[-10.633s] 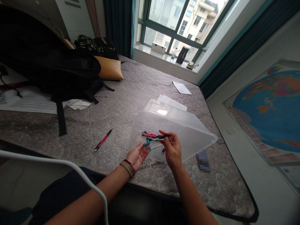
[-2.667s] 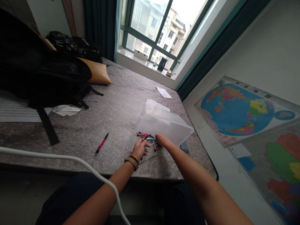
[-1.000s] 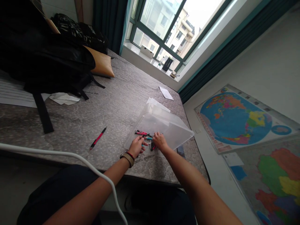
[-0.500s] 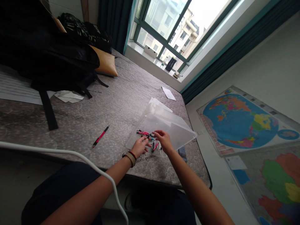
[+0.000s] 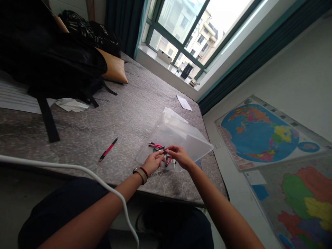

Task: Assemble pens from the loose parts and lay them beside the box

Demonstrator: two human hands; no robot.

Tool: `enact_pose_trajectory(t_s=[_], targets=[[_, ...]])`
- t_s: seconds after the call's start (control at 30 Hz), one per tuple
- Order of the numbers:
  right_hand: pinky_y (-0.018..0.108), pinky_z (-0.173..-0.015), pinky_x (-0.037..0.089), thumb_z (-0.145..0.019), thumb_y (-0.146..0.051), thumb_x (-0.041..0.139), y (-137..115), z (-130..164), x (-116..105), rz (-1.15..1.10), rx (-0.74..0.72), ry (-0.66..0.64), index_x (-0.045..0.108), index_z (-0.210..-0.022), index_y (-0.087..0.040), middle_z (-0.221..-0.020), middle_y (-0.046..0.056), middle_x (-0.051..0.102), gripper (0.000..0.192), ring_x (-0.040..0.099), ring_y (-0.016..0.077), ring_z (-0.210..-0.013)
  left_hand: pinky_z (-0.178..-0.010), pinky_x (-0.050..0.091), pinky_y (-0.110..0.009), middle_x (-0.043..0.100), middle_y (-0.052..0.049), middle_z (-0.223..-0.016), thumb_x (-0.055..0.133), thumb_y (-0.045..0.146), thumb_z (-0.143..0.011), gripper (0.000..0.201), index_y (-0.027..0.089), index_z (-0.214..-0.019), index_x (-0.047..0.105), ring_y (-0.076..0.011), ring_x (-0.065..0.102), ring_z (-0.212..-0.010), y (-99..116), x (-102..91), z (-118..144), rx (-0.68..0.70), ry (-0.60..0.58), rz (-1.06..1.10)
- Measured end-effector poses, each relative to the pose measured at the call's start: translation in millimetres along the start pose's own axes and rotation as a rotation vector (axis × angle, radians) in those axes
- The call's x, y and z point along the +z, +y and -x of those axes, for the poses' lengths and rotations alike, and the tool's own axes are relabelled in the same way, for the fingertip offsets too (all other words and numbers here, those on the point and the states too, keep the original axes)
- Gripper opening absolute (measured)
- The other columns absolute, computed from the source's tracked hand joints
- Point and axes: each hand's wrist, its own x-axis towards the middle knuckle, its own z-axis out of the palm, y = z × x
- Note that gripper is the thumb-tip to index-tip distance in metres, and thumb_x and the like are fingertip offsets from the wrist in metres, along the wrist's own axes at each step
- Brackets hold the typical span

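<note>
Over a translucent plastic bin (image 5: 197, 148) lying on the mattress, my two hands meet fingertip to fingertip. My left hand (image 5: 152, 163), with a band at its wrist, pinches a small dark piece (image 5: 164, 152). The fingers of my right hand (image 5: 179, 155) are closed at the same piece; its kind is too small to tell. Red pens (image 5: 155, 145) lie just beyond my left fingers. Below my fingertips are several thin pen parts (image 5: 174, 163), partly hidden by my hands. A red and black pen (image 5: 109, 149) lies apart on the mattress to the left.
A black backpack (image 5: 64, 65) and a tan cushion (image 5: 115, 67) occupy the mattress's far left. A white cable (image 5: 85, 173) crosses the lower left foreground. White paper (image 5: 184, 102) lies near the far right edge. Wall maps (image 5: 261, 133) hang at right, beside the window.
My hands have come closer together, and my right fingertips now meet the small dark piece at my left fingers. The whole view has shifted slightly.
</note>
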Motion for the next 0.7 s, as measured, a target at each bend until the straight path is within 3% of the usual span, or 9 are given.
enact_pose_trajectory(t_s=[0.07, 0.2, 0.3, 0.4, 0.5, 0.6, 0.7], targets=[[0.027, -0.069, 0.047, -0.077, -0.046, 0.071, -7.1, 1.9, -3.9, 0.193, -0.049, -0.048, 0.065, -0.090, -0.017, -0.089, 0.004, 0.066, 0.033, 0.059, 0.0146, -0.076, -0.051, 0.042, -0.021, 0.071, -0.005, -0.077, 0.056, 0.033, -0.085, 0.039, 0.012, -0.117, 0.064, -0.0091, 0.054, -0.051, -1.1, -0.5, 1.7, 0.065, -0.006, -0.105], [0.024, -0.063, 0.037, -0.088, -0.038, 0.059, -20.0, 3.5, -6.0, 0.826, -0.221, -0.093, 0.061, -0.086, -0.018, -0.071, -0.001, 0.058, 0.020, 0.049, 0.0121, -0.064, -0.074, 0.050, -0.027, 0.075, -0.004, -0.085, 0.055, 0.029, -0.086, 0.032, 0.020, -0.113, 0.070, -0.0179, 0.068, -0.079, 1.4, -3.8, 8.4, 0.231, 0.067, -0.451], [0.024, -0.063, 0.033, -0.095, -0.034, 0.048, -21.8, 2.1, -3.4, 1.100, -0.252, -0.118, 0.060, -0.082, -0.018, -0.068, 0.000, 0.058, 0.023, 0.048, 0.0125, -0.062, -0.088, 0.049, -0.030, 0.075, -0.004, -0.103, 0.056, 0.028, -0.087, 0.032, 0.024, -0.116, 0.070, -0.0214, 0.068, -0.099, 3.8, -5.8, 11.6, 0.311, 0.106, -0.637], [0.025, -0.062, 0.033, -0.098, -0.039, 0.040, -19.6, 1.3, -3.0, 1.133, -0.174, -0.129, 0.060, -0.072, -0.017, -0.064, 0.002, 0.059, 0.039, 0.051, 0.0133, -0.061, -0.094, 0.048, -0.030, 0.071, -0.003, -0.117, 0.058, 0.028, -0.087, 0.032, 0.026, -0.116, 0.070, -0.0216, 0.065, -0.107, 5.1, -6.0, 12.2, 0.369, 0.080, -0.727], [0.024, -0.060, 0.035, -0.099, -0.044, 0.035, -19.1, 5.1, -7.5, 0.996, -0.084, -0.133, 0.059, -0.072, -0.017, -0.061, 0.001, 0.059, 0.045, 0.053, 0.0131, -0.059, -0.094, 0.049, -0.029, 0.071, -0.002, -0.118, 0.057, 0.028, -0.087, 0.031, 0.027, -0.116, 0.070, -0.0207, 0.066, -0.108, 6.8, -5.5, 12.4, 0.379, 0.048, -0.745], [0.023, -0.062, 0.038, -0.096, -0.042, 0.045, -21.0, 13.8, -12.5, 0.868, -0.127, -0.137, 0.059, -0.087, -0.018, -0.072, 0.001, 0.064, 0.029, 0.056, 0.0132, -0.065, -0.094, 0.049, -0.029, 0.072, -0.002, -0.115, 0.057, 0.027, -0.088, 0.031, 0.026, -0.116, 0.070, -0.0203, 0.066, -0.107, 8.9, -5.4, 12.3, 0.372, 0.072, -0.706], [0.023, -0.064, 0.039, -0.093, -0.034, 0.050, -23.6, 23.2, -12.1, 0.892, -0.187, -0.138, 0.057, -0.091, -0.019, -0.076, 0.001, 0.064, 0.017, 0.056, 0.0132, -0.068, -0.094, 0.049, -0.028, 0.073, -0.001, -0.113, 0.057, 0.028, -0.087, 0.030, 0.025, -0.113, 0.071, -0.0195, 0.066, -0.107, 8.9, -5.5, 11.2, 0.381, 0.063, -0.668]])
